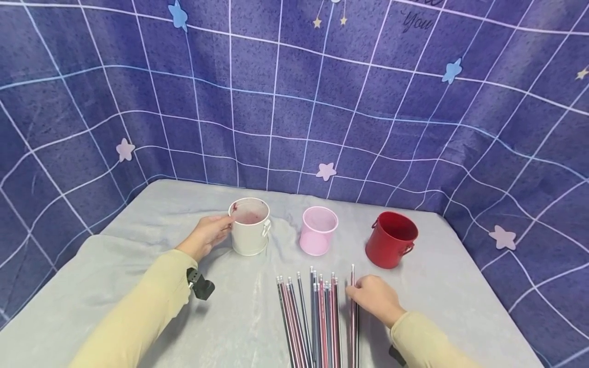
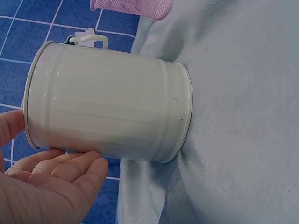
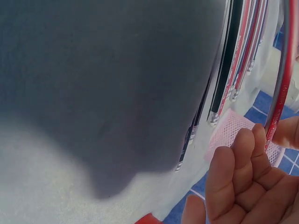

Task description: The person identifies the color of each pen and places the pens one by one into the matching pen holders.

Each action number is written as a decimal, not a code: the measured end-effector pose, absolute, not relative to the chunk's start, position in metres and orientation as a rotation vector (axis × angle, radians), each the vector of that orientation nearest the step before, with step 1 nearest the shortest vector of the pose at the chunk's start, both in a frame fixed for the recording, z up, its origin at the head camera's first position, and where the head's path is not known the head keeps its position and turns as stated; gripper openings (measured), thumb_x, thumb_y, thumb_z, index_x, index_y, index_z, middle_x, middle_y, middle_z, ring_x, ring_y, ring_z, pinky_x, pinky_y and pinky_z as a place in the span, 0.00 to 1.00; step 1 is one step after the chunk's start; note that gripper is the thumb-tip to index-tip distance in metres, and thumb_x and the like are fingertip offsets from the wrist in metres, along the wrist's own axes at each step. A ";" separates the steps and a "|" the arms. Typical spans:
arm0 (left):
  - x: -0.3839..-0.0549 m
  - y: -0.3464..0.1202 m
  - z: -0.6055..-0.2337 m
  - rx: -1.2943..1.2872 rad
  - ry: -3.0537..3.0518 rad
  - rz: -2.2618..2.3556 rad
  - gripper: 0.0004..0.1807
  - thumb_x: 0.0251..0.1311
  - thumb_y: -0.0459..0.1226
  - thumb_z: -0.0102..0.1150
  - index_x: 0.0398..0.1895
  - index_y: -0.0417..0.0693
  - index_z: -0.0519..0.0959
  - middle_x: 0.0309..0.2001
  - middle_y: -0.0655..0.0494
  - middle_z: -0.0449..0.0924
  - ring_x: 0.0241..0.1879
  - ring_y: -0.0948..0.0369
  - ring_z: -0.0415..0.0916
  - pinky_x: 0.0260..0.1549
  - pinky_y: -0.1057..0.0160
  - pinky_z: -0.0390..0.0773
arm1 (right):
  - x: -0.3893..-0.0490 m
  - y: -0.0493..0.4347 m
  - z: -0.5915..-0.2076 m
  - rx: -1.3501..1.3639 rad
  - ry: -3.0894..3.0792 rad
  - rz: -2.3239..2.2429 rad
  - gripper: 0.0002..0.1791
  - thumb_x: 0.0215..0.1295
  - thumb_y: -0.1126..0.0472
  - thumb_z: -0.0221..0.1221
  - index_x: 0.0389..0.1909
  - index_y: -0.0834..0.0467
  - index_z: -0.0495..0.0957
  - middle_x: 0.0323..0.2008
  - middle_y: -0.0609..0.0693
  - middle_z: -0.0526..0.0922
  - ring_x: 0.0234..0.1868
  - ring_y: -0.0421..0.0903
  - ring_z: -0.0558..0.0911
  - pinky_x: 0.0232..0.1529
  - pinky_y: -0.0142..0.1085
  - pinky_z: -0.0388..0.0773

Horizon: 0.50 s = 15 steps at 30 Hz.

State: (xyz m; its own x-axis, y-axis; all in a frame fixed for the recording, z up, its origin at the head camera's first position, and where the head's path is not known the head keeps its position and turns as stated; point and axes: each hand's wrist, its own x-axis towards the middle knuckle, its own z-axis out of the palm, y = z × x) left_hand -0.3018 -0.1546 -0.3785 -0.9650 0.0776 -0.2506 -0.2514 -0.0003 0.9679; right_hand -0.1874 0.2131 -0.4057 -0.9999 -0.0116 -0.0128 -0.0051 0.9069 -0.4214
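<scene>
My left hand (image 1: 210, 236) is at the white metal bucket (image 1: 249, 238), which stands upright at the left. In the left wrist view its thumb lies at the rim and its fingers (image 2: 77, 170) lie along the bucket's side. My right hand (image 1: 375, 298) pinches a red-and-dark striped pencil (image 3: 282, 84) between thumb and fingertips, near its eraser end. That pencil is raised off the cloth in the right wrist view. Just left of this hand, several more striped pencils (image 1: 322, 317) lie side by side, erasers pointing away from me.
Mid-table behind the pencils stands a pink mesh cup (image 1: 316, 240). A red bucket (image 1: 385, 250) with side handles is to its right. Grey cloth (image 1: 230, 317) with some folds covers the table, and a blue grid-patterned curtain (image 1: 294, 112) hangs behind.
</scene>
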 end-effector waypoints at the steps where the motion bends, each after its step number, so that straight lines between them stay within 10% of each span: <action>1: -0.302 -0.154 -0.379 -0.180 2.043 2.063 0.30 0.71 0.36 0.44 0.68 0.24 0.53 0.68 0.30 0.53 0.69 0.44 0.51 0.69 0.51 0.55 | -0.188 0.214 -0.406 -0.004 3.055 -0.675 0.18 0.53 0.55 0.56 0.08 0.52 0.64 0.09 0.43 0.61 0.15 0.41 0.62 0.15 0.32 0.56; 15: -0.299 -0.156 -0.379 -0.152 2.061 2.065 0.30 0.71 0.36 0.43 0.68 0.23 0.53 0.67 0.29 0.53 0.69 0.42 0.50 0.69 0.48 0.54 | -0.187 0.215 -0.396 -0.005 3.075 -0.697 0.20 0.56 0.54 0.56 0.08 0.53 0.64 0.08 0.43 0.60 0.14 0.41 0.61 0.15 0.32 0.55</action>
